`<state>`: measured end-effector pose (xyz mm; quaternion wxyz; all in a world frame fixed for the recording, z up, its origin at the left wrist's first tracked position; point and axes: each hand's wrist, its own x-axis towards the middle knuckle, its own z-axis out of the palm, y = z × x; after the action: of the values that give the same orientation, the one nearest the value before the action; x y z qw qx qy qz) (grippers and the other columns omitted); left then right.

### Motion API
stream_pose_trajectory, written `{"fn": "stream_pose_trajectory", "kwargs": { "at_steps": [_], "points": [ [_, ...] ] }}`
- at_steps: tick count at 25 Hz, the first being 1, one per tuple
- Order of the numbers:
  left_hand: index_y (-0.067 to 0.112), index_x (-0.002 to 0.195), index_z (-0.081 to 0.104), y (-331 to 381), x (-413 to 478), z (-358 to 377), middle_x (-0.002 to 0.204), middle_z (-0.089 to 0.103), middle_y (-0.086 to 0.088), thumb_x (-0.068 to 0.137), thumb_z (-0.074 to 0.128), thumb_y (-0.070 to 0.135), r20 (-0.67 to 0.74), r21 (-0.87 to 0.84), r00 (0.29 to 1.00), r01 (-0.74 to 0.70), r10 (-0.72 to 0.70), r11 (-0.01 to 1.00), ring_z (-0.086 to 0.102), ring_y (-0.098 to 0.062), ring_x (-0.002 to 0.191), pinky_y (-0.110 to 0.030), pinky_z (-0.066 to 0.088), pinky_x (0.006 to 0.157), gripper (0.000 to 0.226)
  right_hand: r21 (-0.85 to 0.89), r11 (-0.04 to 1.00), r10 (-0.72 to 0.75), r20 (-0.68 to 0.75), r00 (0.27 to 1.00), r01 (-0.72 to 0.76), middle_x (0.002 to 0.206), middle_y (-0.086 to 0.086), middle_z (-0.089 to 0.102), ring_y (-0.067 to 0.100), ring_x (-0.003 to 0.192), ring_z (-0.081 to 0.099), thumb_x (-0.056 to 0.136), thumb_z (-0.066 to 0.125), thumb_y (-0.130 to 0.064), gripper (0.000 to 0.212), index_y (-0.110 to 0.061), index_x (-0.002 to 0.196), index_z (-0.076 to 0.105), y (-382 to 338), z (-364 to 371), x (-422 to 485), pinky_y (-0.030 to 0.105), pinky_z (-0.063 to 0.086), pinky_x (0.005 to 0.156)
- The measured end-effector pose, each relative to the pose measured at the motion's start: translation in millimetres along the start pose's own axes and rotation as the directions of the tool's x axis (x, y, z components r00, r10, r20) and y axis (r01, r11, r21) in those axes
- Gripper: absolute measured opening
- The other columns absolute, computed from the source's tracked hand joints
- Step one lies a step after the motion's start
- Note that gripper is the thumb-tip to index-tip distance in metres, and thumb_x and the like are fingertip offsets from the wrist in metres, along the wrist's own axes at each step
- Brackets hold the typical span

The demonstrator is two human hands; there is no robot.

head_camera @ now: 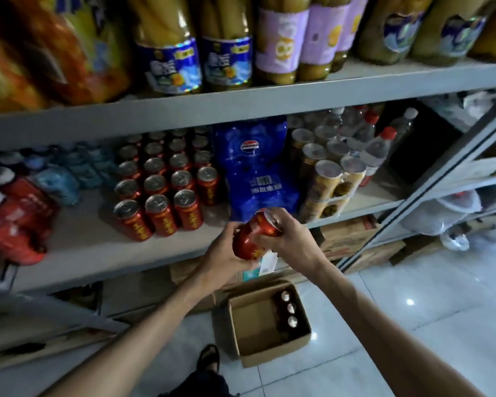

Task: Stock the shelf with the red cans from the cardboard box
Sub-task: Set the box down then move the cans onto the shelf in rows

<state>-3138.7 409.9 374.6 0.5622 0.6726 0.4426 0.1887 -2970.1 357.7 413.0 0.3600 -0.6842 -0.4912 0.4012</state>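
Both bare forearms reach forward from the near edge of the view and meet in front of the middle shelf (pixel 69 242), where the two hands share one red can (pixel 254 236). The left hand (pixel 226 250) comes in from the near left with its wrist fairly straight; its fingers curl around the lower, left part of the can, thumb on the side facing the camera. The right hand (pixel 287 236) comes in from the near right with the wrist bent inward, its fingers closed over the can's upper right end, near the silver lid. The can is tilted, top pointing up and to the right, and it hangs just in front of the shelf's near edge, touching no board. On the shelf just beyond and to the left stands a block of red cans (pixel 166 179) in rows, all upright with silver tops showing; the front row holds three, and a bare spot of shelf lies to their right, beside a blue shrink-wrapped pack (pixel 255 170). Farther right sit wrapped gold-coloured cans (pixel 327 179) and clear bottles with red caps (pixel 375 147); to the far left lie red packs (pixel 15 213). On the tiled floor (pixel 413 325) below the hands sits the open cardboard box (pixel 246 336), with three dark cans (pixel 289 310) lined along its right wall and the rest of its bottom bare. A sandalled foot (pixel 209 359) shows just left of the box.
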Motion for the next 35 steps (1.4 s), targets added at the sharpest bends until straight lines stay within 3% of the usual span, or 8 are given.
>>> {"fn": "stream_pose_trajectory", "kwargs": {
  "at_steps": [2,4,6,9,14,19,26,35],
  "points": [
    [0.036,0.129,0.041,-13,7,-20,0.127,0.055,0.014,0.07,0.082,0.024,-0.079,0.061,0.997,-0.001,0.006,0.998,0.054,-0.002,0.115,-0.016,0.045,0.084,0.073,-0.218,0.973,-0.084,-0.048,0.995,0.072,0.108,-0.014,0.063,0.005,0.093,0.063,0.068,0.078,-0.049,0.064,-0.037,0.124,0.047,-14,21,26,0.026,0.054,0.079],
    [0.03,0.131,0.041,-32,14,-42,0.131,0.052,0.011,0.077,0.077,0.027,-0.196,0.339,0.98,0.049,0.019,0.939,0.053,-0.005,0.115,-0.014,0.043,0.082,0.065,-0.512,0.848,-0.198,-0.073,0.977,0.134,0.106,-0.012,0.063,0.009,0.093,0.061,0.066,0.075,-0.056,0.066,-0.037,0.122,0.045,-19,44,53,0.031,0.052,0.081],
    [0.025,0.132,0.044,-60,19,-66,0.14,0.046,0.005,0.084,0.07,0.031,-0.205,0.652,0.978,0.111,0.034,0.75,0.052,-0.015,0.124,-0.026,0.048,0.09,0.055,-0.698,0.694,-0.323,-0.08,0.943,0.178,0.11,-0.005,0.066,0.017,0.1,0.057,0.065,0.073,-0.059,0.069,-0.031,0.122,0.047,-14,68,75,0.037,0.045,0.09],
    [0.018,0.136,0.048,-96,26,-91,0.147,0.043,-0.001,0.089,0.06,0.037,-0.115,0.825,0.993,0.104,-0.016,0.556,0.046,-0.024,0.132,-0.039,0.044,0.103,0.052,-0.82,0.537,-0.407,-0.047,0.912,0.198,0.105,0.0,0.07,0.023,0.101,0.053,0.064,0.07,-0.062,0.07,-0.024,0.12,0.052,-5,93,97,0.037,0.035,0.091],
    [0.023,0.133,0.056,-117,44,-103,0.137,0.058,0.0,0.095,0.049,0.039,-0.087,0.899,0.994,0.051,0.063,0.436,0.057,-0.021,0.121,-0.036,0.048,0.093,0.042,-0.864,0.449,-0.459,-0.003,0.888,0.229,0.097,0.006,0.073,0.027,0.099,0.055,0.059,0.075,-0.058,0.071,-0.017,0.114,0.06,-6,112,128,0.039,0.035,0.085],
    [0.028,0.129,0.061,-115,53,-110,0.125,0.068,0.004,0.092,0.054,0.046,-0.062,0.913,0.995,0.026,0.077,0.406,0.065,-0.018,0.109,-0.032,0.051,0.084,0.041,-0.905,0.377,-0.455,0.003,0.891,0.196,0.101,0.007,0.067,0.026,0.098,0.053,0.057,0.08,-0.055,0.066,-0.011,0.103,0.064,-11,114,144,0.04,0.039,0.086],
    [0.025,0.127,0.062,-112,57,-114,0.119,0.071,-0.001,0.091,0.056,0.048,-0.037,0.938,0.997,0.014,0.061,0.346,0.068,-0.022,0.104,-0.035,0.054,0.083,0.043,-0.869,0.443,-0.424,0.012,0.905,0.219,0.116,0.014,0.063,0.031,0.109,0.055,0.067,0.079,-0.037,0.07,-0.007,0.126,0.054,-7,119,141,0.045,0.034,0.104],
    [0.019,0.123,0.062,-114,62,-112,0.118,0.071,-0.004,0.091,0.059,0.044,-0.023,0.931,0.997,-0.003,0.069,0.364,0.067,-0.025,0.107,-0.037,0.055,0.084,0.041,-0.865,0.467,-0.402,-0.025,0.915,0.181,0.102,0.018,0.063,0.034,0.094,0.057,0.06,0.084,-0.016,0.064,-0.004,0.117,0.055,-9,127,161,0.043,0.044,0.088]
  ]
}}
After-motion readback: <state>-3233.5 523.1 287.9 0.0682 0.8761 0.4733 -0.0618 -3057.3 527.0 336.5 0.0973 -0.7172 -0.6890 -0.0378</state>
